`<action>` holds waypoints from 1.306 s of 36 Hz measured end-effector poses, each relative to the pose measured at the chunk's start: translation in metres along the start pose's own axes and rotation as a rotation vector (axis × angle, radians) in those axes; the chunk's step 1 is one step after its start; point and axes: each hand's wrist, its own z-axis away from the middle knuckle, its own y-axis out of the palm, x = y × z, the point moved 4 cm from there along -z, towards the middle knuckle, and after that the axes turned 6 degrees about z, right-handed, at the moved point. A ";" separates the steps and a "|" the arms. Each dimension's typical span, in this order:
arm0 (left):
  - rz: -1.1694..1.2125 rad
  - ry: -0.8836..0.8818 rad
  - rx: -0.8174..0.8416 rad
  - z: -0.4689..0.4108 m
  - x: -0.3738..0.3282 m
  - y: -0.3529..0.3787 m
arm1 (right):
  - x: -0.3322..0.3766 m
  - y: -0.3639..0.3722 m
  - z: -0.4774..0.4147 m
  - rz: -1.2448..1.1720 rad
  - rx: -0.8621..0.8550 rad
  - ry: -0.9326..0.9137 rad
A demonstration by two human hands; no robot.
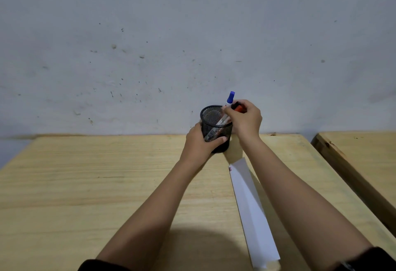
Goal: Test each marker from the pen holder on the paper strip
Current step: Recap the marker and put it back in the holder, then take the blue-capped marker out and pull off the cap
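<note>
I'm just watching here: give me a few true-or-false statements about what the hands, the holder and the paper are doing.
1. The left hand grips the black mesh pen holder. True.
2. The paper strip is still blank. False: small marks show at its far end.
3. The right hand is at the holder's rim, on a blue-capped marker. True.
4. The holder lies on its side. False: it stands upright on the wooden table.
5. The strip lies to the left of both arms. False: it lies between them, under the right forearm.
</note>
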 end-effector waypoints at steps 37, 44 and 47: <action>0.181 0.102 -0.027 0.105 -0.086 -0.046 | 0.039 -0.074 0.125 0.305 0.410 -0.548; 0.218 0.092 0.026 0.115 -0.084 -0.044 | 0.036 -0.088 0.133 0.345 0.512 -0.521; 0.351 0.070 0.002 0.116 -0.088 -0.046 | 0.038 -0.097 0.129 0.315 0.499 -0.489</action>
